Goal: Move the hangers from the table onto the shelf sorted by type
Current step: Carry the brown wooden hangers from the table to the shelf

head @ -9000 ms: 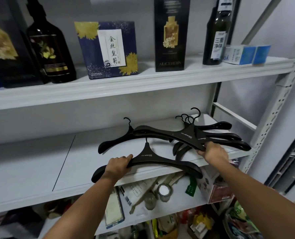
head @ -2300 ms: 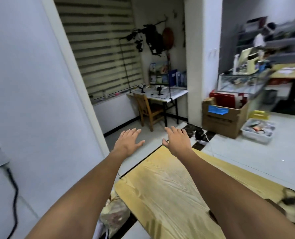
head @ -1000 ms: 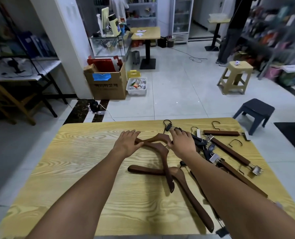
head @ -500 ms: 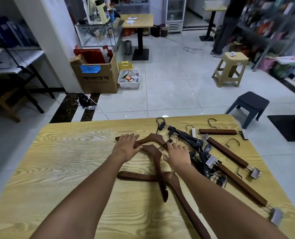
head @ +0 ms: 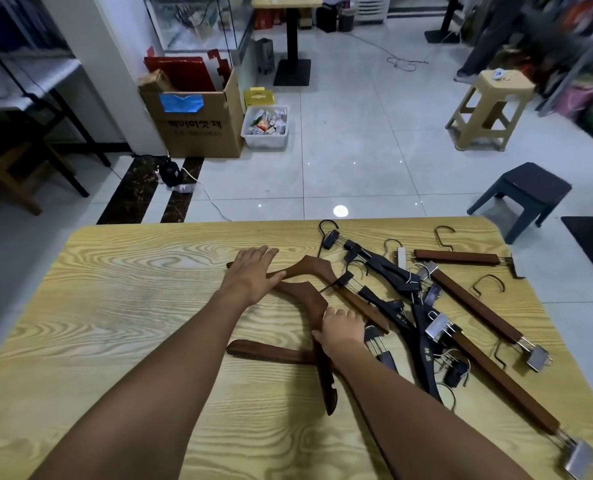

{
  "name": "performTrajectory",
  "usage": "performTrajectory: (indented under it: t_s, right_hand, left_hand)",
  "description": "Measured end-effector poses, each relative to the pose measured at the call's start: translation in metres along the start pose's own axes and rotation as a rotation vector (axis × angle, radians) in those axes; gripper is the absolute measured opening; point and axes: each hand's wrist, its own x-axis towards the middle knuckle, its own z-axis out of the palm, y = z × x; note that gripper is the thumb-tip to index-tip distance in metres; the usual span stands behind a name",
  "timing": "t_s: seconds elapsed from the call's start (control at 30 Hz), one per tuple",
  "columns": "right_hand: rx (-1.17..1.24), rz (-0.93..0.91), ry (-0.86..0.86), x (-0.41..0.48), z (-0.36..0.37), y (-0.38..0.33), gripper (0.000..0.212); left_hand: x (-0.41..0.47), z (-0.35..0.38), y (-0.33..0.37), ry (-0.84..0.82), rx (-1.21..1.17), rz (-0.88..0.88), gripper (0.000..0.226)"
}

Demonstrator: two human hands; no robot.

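In the centre of the frame, two brown coat hangers lie crossed on the yellow table (head: 132, 306). The left hand (head: 252, 271) rests flat on the upper coat hanger (head: 310, 266), fingers straight and grasping nothing. The right hand (head: 342, 329) curls its fingers around an arm of the lower coat hanger (head: 309, 296). The clip hangers (head: 475, 306) lie piled at centre right.

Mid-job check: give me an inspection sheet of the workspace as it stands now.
Surface: yellow wood-grain table.
Job's things: brown coat hangers overlapping at centre; brown clip hangers and black clip hangers tangled on the right.
Clutter: nothing seen.
Hands: left hand flat on a coat hanger; right hand grips another.
Cables: white cable on the floor beyond the table.
Surroundings: cardboard box, bin, tan stool, dark stool, a person's legs.
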Motion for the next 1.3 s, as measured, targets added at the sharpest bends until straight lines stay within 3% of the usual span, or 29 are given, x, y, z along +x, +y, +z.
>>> performTrajectory:
  t_s: [0.2,0.33,0.5,0.83,1.3]
  right_hand:
    - [0.001,0.015,0.008,0.007,0.012,-0.011,0.060]
    - [0.017,0.036,0.027,0.008,0.016,-0.015,0.045]
    - [0.062,0.049,0.019,0.004,0.012,-0.018,0.043]
    - [0.293,0.103,-0.007,-0.013,0.005,-0.021,0.038]
    - [0.206,-0.048,0.163,-0.035,-0.021,-0.029,0.038]
  left_hand:
    - [0.006,0.004,-0.001,-0.021,-0.001,-0.017,0.061]
    - [0.005,0.006,-0.002,-0.031,0.004,-0.016,0.061]
    - [0.004,0.004,-0.003,-0.024,0.004,-0.015,0.061]
    - [-0.007,-0.021,-0.002,0.055,0.015,0.004,0.061]
    - [-0.047,-0.054,-0.005,0.163,0.080,0.000,0.059]
